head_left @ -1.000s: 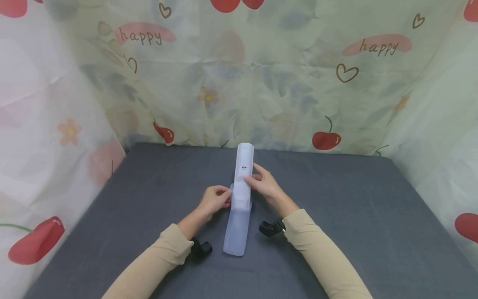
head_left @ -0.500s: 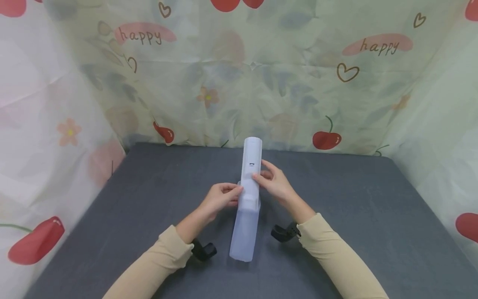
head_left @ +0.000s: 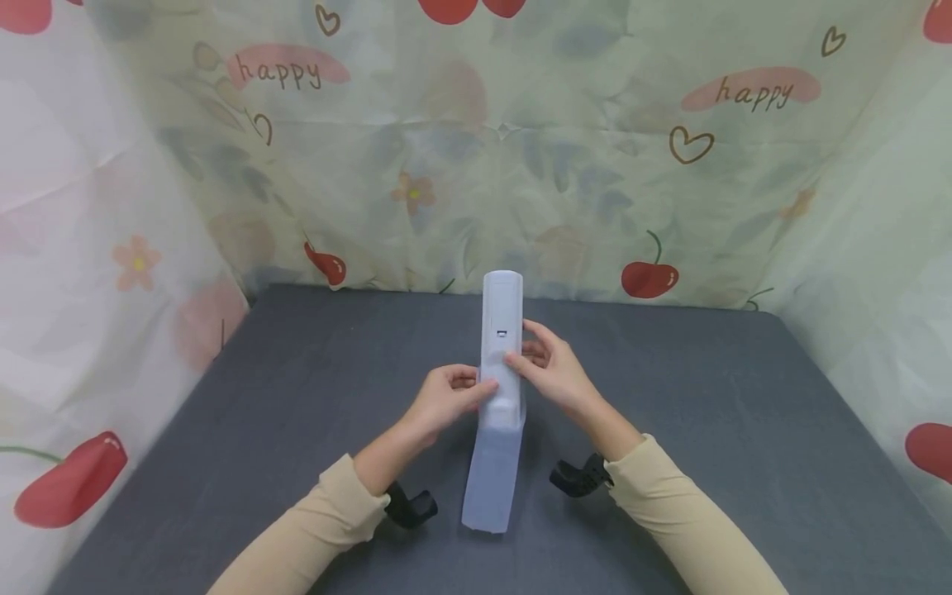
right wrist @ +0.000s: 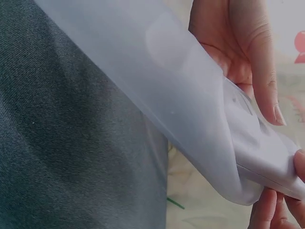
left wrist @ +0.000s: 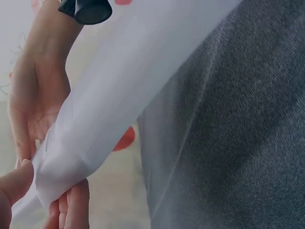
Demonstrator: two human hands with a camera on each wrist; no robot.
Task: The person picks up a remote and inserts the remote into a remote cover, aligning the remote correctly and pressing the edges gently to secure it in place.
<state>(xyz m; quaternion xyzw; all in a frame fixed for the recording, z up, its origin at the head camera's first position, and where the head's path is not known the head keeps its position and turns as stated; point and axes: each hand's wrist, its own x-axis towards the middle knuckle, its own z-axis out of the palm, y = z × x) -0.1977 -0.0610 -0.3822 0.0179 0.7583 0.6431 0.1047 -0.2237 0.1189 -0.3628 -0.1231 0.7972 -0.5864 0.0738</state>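
A long white device [head_left: 502, 306], which looks like a remote control seen from its back with a small dark notch, stands part-way in a translucent soft sleeve [head_left: 492, 487]. The sleeve's free length hangs down toward the person. My right hand [head_left: 556, 368] pinches the remote control's right side, thumb on its near face and fingers behind. From the left, my left hand [head_left: 446, 401] grips remote control and sleeve together at the sleeve's mouth, its thumb over the near face. In the right wrist view the sleeve [right wrist: 171, 81] wraps the remote control's lower end [right wrist: 262, 148].
A dark grey cloth-covered table [head_left: 706, 430] lies below the hands. Printed curtains [head_left: 506, 182] with cherries and "happy" lettering close off the back and both sides. Under each cuff is a black wrist camera, the left one [head_left: 411, 506] and the right one [head_left: 582, 477].
Both hands and the remote control in its sleeve have shifted right and a little nearer. My left thumb has come from the sleeve's left edge onto the remote control's near face.
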